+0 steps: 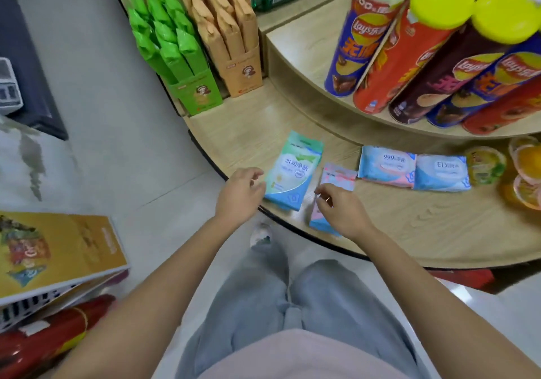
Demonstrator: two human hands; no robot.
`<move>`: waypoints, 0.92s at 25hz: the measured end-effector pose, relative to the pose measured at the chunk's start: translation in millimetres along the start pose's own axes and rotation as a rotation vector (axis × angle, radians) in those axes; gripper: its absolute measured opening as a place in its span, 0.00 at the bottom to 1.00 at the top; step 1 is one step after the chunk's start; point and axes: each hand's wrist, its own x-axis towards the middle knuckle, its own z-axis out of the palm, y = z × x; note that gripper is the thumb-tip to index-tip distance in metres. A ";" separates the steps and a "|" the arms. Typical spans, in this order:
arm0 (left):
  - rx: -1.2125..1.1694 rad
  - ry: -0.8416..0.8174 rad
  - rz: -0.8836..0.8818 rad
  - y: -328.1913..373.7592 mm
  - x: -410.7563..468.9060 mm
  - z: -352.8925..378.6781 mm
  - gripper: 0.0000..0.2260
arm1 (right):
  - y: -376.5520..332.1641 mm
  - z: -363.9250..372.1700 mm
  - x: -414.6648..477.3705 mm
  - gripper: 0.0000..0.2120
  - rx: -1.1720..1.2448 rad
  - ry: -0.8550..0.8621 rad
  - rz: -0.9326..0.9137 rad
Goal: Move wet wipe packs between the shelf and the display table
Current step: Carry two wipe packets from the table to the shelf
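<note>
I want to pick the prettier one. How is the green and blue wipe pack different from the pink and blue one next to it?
The green and blue pack looks wider and longer than the pink and blue pack. The green and blue pack shows whole, while the right hand hides part of the pink and blue pack. Both lie flat, side by side, near the edge of the wooden table.

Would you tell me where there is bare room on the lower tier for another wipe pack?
Widest bare wood: in front of the 999 pack and EDI pack, toward the table edge. A smaller patch lies between the green boxes and the green-blue pack. Crowded: the right end, by the jelly cups.
</note>
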 end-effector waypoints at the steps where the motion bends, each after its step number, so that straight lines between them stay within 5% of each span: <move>1: 0.025 -0.035 0.012 5.8 18.3 -2.0 0.17 | -2.7 2.3 5.5 0.12 0.040 0.011 0.040; 5: 0.069 -0.255 -0.064 28.6 57.5 10.4 0.35 | -0.9 8.0 19.8 0.13 0.173 0.044 0.167; 13: -0.103 -0.253 -0.164 19.1 62.1 11.4 0.21 | -0.1 2.1 42.9 0.11 0.354 -0.013 0.324; 17: -0.073 -0.086 -0.176 10.8 52.3 2.0 0.20 | -17.4 6.0 54.7 0.19 0.466 -0.060 0.431; 23: -0.384 -0.029 -0.304 -21.8 42.5 -17.5 0.17 | -40.2 30.7 70.8 0.28 0.734 0.052 0.529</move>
